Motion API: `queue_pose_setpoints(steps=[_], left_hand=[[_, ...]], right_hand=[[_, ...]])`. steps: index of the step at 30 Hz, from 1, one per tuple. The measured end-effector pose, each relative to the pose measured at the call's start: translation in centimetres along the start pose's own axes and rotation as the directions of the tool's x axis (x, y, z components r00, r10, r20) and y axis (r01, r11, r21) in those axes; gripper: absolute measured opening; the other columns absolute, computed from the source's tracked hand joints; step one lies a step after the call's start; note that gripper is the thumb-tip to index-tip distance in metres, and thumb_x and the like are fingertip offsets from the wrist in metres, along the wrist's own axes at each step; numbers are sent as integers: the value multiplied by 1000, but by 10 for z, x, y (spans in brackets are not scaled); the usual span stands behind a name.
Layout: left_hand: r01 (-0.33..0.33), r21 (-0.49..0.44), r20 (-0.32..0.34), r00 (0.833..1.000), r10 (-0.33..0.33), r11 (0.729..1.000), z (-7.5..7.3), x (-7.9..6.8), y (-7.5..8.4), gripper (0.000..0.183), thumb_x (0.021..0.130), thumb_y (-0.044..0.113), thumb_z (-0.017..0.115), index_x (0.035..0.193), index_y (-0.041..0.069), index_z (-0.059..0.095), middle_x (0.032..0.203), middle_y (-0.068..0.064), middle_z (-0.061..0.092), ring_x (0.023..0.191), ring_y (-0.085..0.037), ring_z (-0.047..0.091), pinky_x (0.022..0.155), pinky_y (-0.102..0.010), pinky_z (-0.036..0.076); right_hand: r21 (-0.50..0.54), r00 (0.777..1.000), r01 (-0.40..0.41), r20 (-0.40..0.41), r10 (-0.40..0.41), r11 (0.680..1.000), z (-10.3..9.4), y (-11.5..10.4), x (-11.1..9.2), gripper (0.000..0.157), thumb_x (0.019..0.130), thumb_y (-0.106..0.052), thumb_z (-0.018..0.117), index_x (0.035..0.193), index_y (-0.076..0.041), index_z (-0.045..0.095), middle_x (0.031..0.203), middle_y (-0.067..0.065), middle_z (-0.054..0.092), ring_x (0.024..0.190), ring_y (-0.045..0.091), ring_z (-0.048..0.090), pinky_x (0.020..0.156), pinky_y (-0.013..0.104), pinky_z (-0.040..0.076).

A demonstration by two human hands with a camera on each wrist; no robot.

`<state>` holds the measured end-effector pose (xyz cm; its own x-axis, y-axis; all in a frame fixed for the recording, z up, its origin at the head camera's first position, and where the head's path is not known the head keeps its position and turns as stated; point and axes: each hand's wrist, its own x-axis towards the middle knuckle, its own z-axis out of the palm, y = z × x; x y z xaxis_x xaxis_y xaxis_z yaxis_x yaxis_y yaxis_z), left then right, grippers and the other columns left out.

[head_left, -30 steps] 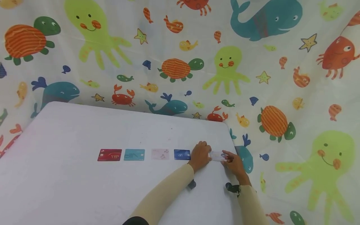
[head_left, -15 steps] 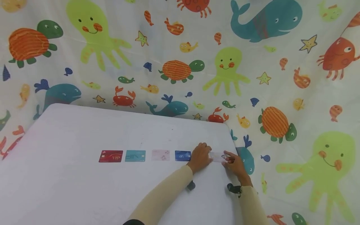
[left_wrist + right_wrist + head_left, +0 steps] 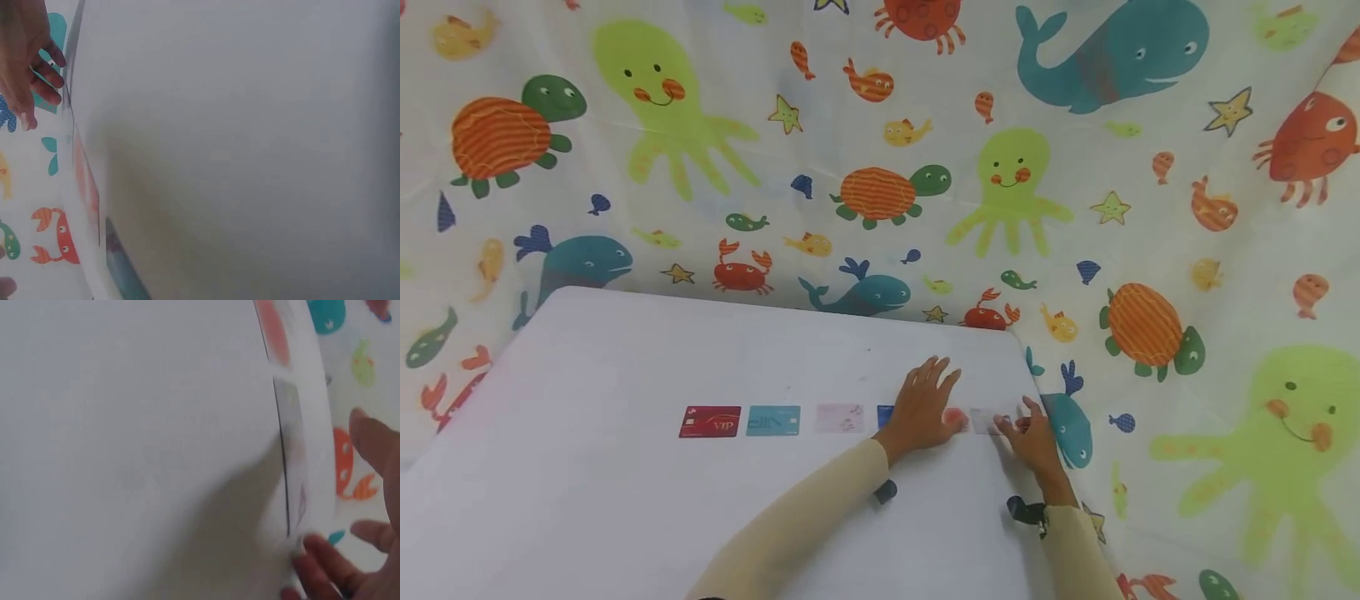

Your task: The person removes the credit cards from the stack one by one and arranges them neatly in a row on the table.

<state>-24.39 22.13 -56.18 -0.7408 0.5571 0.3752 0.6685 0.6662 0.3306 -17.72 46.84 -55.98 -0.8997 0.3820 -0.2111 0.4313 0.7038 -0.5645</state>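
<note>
My left hand [image 3: 919, 410] hovers with spread fingers over the row of cards, its wrist and palm hiding most of a blue card [image 3: 885, 414]. Beside its thumb lies a card with a red patch [image 3: 86, 181]. Over at the table's right edge, my right hand [image 3: 1033, 437] has loosely bent, parted fingers at the right end of a pale, whitish card [image 3: 985, 421]. In the right wrist view that pale card [image 3: 290, 450] lies flat, and the fingertips [image 3: 315, 547] are at its near end; whether they touch it I cannot tell.
Further left in the same row lie a pale pink card [image 3: 840, 418], a teal card [image 3: 772, 421] and a red VIP card [image 3: 710, 422] on the white table [image 3: 625, 508]. A curtain [image 3: 880, 100] printed with sea animals hangs behind and to the right.
Both hands have come off the pale card: the left moved left and spread its fingers, the right loosened its pinch. The red-patched card now shows. The head view has shifted slightly.
</note>
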Motion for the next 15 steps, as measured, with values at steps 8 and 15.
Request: queue_pose_setpoints(steps=[8,15], left_hand=[[-57,122,-38,997,62,991,-29,-11,-19,97,94,67,65,170,21,26,181,-10,9,166,-38,15,132,-59,23],[-31,165,15,999,29,986,-49,-27,-30,99,95,73,57,172,23,20,181,-10,4,167,-42,7,131,-67,17]], right_hand=[[-278,984,97,-117,-134,956,7,-45,-17,108,97,-67,61,172,-21,-2,176,29,11,157,61,11,120,84,15],[-325,947,239,-129,-293,915,18,-82,-33,99,99,-63,61,173,-27,6,177,29,2,156,67,-4,114,91,-1]])
